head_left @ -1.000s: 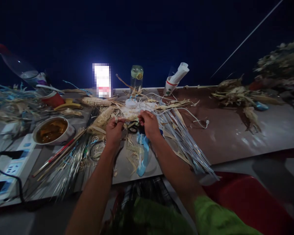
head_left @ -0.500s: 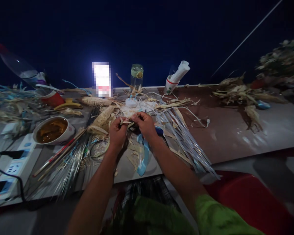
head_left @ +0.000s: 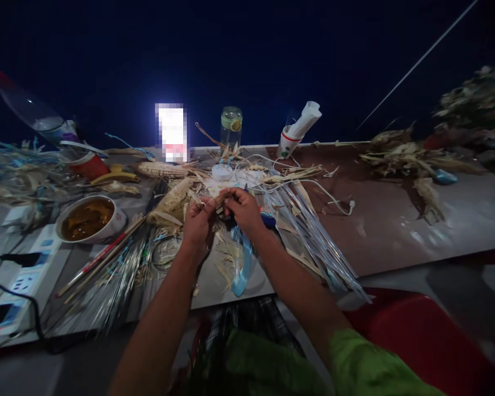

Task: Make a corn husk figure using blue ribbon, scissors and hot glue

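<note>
Near the middle of the table, my left hand (head_left: 198, 221) and my right hand (head_left: 244, 210) are close together, fingers pinched on a small piece of dry corn husk (head_left: 223, 199) between them. Its exact shape is hard to make out. A corn cob (head_left: 175, 199) lies left of my left hand, and another cob (head_left: 161, 169) is behind it. Blue ribbon (head_left: 243, 270) hangs down just below my right hand. Loose husk strips (head_left: 226, 254) are scattered on the table between my forearms. Behind my hands is a white round object (head_left: 221, 172).
A bowl of brown liquid (head_left: 89, 220) and a power strip (head_left: 28, 278) stand at the left. Clear thin rods (head_left: 313, 236) lie at the right, beside a white cable (head_left: 328, 197). At the back are a lit screen (head_left: 172, 132), a bottle (head_left: 231, 127) and a paper cup (head_left: 289, 142).
My left hand's fingers have shifted slightly, and the husk between my hands shows more broadly and at a different angle. Both hands stay in nearly the same place.
</note>
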Motion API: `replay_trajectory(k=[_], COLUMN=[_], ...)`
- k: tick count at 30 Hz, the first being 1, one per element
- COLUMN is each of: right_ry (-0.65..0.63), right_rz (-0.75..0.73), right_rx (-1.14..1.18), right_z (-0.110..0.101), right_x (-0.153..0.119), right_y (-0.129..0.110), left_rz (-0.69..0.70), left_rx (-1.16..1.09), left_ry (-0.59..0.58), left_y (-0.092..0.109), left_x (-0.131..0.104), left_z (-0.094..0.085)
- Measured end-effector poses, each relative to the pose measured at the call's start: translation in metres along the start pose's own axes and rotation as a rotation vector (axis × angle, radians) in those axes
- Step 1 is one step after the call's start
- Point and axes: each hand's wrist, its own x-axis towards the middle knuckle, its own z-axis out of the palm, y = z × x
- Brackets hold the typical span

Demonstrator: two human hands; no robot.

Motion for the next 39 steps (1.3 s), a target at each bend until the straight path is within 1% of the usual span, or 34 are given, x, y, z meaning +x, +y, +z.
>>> replay_trajectory(k=[3, 7, 12, 15, 18, 21, 26, 30, 33, 35, 36, 39], right_ry=[0.048, 0.106, 0.053, 0.057, 0.1, 0.128, 0.152, 0.213, 0.269, 0.286, 0.283, 0.239], right_rz=[0.0, -0.002, -0.002, -0.002, -0.007, -0.007, -0.062, -0.084, -0.091, -0.12, -0.14, -0.187], right_rx=[-0.011, -0.038, -0.067, -0.112, -0.189, -0.223, -0.307, -0.343, -0.335, -0.378, -0.411, -0.499], right_z=[0.001, 0.002, 0.001, -0.002, -0.005, -0.008, -0.009, -0.01, -0.012, -0.012, -0.012, -0.009], right_x=[0.0, -0.001, -0.001, 0.001, 0.002, 0.003, 0.002, 0.003, 0.003, 0.002, 0.001, -0.002], right_y=[0.001, 0.001, 0.0, 0.001, 0.003, 0.004, 0.001, -0.004, -0.007, -0.008, -0.008, -0.007], left_rz=[-0.024, -0.075, -0.11, -0.111, -0.083, -0.015, 0.082, 0.099, 0.063, 0.021, 0.005, 0.005], left_rx=[0.005, 0.02, -0.03, -0.029, 0.023, 0.092, 0.214, 0.219, 0.149, 0.101, 0.104, 0.137], left_ry=[-0.018, 0.004, 0.034, 0.054, 0.049, 0.032, 0.041, 0.068, 0.088, 0.067, 0.037, -0.038], left_y=[-0.002, -0.002, 0.001, 0.001, -0.002, -0.006, -0.014, -0.012, -0.006, -0.002, -0.001, -0.004], left_x=[0.0, -0.001, -0.003, -0.003, -0.001, 0.002, 0.006, 0.006, 0.003, 0.0, -0.001, -0.001], left_z=[0.0, 0.001, 0.006, 0.006, 0.003, -0.001, -0.007, -0.008, -0.005, -0.002, -0.001, -0.001])
